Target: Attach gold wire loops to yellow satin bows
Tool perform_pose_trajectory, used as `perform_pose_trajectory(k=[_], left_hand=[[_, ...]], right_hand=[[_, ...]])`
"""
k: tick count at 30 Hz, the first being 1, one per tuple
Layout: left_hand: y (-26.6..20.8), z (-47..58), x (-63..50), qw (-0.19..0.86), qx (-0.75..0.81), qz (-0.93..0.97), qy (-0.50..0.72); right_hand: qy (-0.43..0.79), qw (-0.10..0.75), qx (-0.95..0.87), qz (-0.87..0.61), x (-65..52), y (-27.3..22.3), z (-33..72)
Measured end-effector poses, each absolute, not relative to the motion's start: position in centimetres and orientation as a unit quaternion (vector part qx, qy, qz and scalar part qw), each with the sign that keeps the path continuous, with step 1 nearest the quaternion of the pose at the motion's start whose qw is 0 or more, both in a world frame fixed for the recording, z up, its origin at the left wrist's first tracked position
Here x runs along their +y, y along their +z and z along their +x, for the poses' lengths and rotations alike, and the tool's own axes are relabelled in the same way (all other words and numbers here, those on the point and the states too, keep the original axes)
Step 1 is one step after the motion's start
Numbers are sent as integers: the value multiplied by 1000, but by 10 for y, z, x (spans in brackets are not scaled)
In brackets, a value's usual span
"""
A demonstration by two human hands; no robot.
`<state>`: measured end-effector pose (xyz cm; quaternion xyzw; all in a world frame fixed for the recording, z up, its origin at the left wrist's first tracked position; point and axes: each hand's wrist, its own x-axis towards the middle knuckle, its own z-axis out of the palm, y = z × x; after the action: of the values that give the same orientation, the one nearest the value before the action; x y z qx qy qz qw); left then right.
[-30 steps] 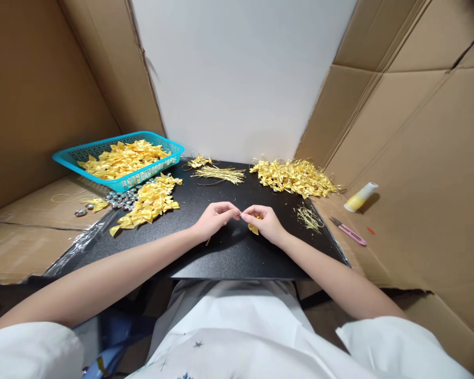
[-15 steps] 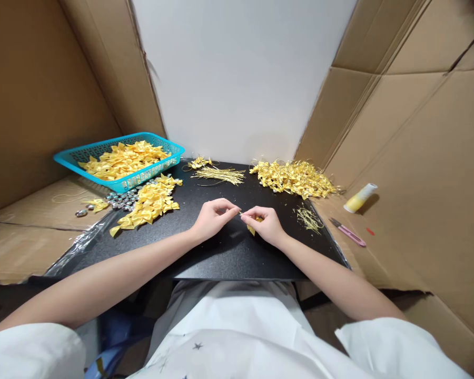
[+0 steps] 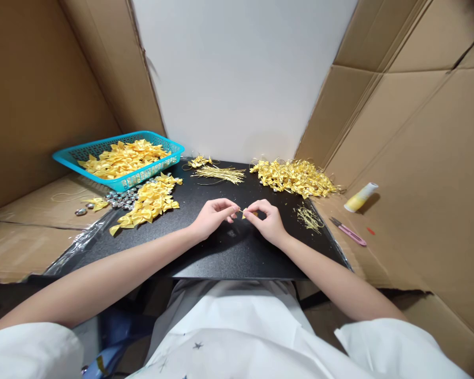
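Over the middle of the black table, my left hand is closed in a pinch on a thin gold cord. The cord runs across a short gap to my right hand, which pinches a small yellow ribbon bow between thumb and index finger. Most of that bow is hidden behind the right fingers. Left of my hands lies a pile of yellow bows, and beyond them a bundle of gold cord lengths.
A turquoise basket of yellow bows stands back left, beside silver beads or bells. A heap of corded bows lies back right. Cord scraps, pink thread snips and a thread spool are right. Cardboard walls enclose both sides.
My fingertips have moved slightly apart, and a short stretch of cord now shows between them. The bow has turned up closer to my right fingertips.
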<state>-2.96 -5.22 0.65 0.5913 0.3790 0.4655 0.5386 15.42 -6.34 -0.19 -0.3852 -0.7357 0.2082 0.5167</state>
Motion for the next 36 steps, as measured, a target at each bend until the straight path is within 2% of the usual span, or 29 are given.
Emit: perform_pose_trajectory(k=[5,16,36], left_hand=[[5,-29,-52,584,364,568,452],[3,-28,-54,631,335,560,419],[6,-26,-56,605,354,573,426]], right_hand=[[166,540,-739,-367,-63,2,155],[227,563,-720,-336,-63,-3,154],[229,560,-709,-362,-67,0,155]])
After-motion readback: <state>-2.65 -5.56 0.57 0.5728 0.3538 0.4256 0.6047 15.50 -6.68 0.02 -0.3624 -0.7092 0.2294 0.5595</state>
